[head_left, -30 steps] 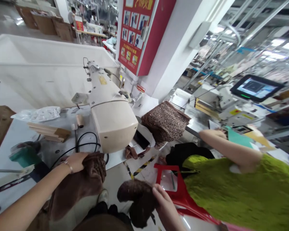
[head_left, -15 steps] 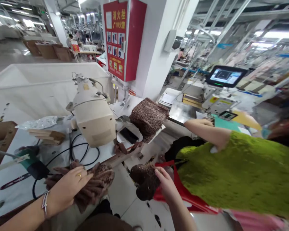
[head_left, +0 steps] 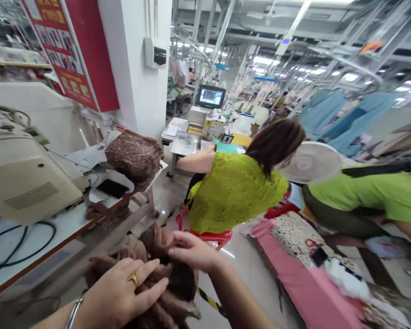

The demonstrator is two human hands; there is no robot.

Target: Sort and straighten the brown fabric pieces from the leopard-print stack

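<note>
1. The left hand (head_left: 123, 292), with a gold ring and a silver bangle, lies palm down with fingers spread flat on the bundle of brown fuzzy fabric (head_left: 164, 283), pressing rather than clutching.
2. The right hand (head_left: 188, 249) curls its fingers closed around the bundle's upper end, just beyond the left hand and touching the same cloth.
3. The bundle sits low and centre, directly under both hands; its length runs from near the body away toward the right hand.
4. To the left stands the white work table (head_left: 55, 233) with a cream sewing machine (head_left: 23, 178) and a folded leopard-print cloth (head_left: 135, 155).
5. Ahead, a person in a lime-green top (head_left: 236, 192) sits on a red stool (head_left: 208, 235), well apart.
</note>
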